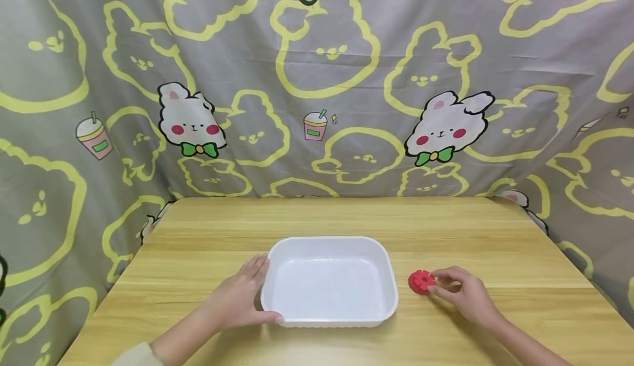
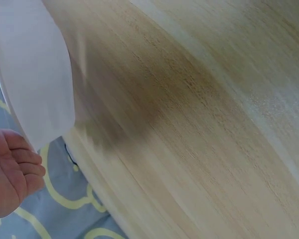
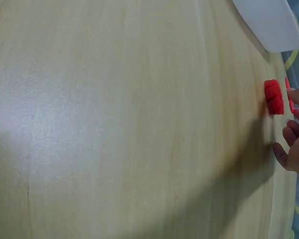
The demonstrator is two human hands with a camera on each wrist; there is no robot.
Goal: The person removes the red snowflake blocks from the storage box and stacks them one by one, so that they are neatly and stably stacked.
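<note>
A white rectangular tub [image 1: 329, 321] stands on the table. My left hand [image 1: 242, 300] rests against its near left corner, fairly straight fingers along the left wall and thumb at the front rim. In the left wrist view those fingers [image 2: 27, 167] are beside the tub's wall [image 2: 37, 74]. Right of the tub, my right hand [image 1: 468, 294] pinches a thin red notched disc [image 3: 289, 94] between thumb and finger. Just beside that disc is a short stack of red discs [image 3: 274, 97], also seen as a red cluster [image 1: 421, 282] in the head view.
The wood-grain table [image 1: 223, 217] extends around the tub. A grey curtain [image 1: 356, 80] with yellow outlines and cartoon rabbits hangs behind the table and along both sides.
</note>
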